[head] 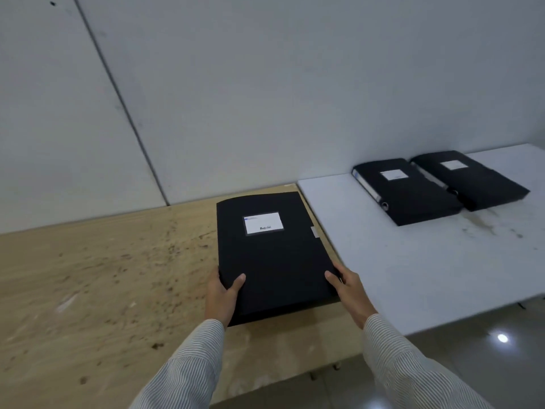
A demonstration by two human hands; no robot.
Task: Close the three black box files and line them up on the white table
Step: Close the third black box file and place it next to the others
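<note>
A closed black box file [272, 255] with a white label lies flat over the wooden table, near its right edge. My left hand [221, 296] grips its near left corner, thumb on the lid. My right hand [349, 286] grips the near right corner the same way. Two more closed black box files lie side by side at the back of the white table [413, 270]: one on the left [404, 191] and one on the right [469, 180], their long sides touching.
The wooden table [103, 284] with dark stains fills the left. It butts against the white table on the right. A grey panelled wall [265, 84] runs behind both. Shiny floor [486, 349] shows past the tables' near edges.
</note>
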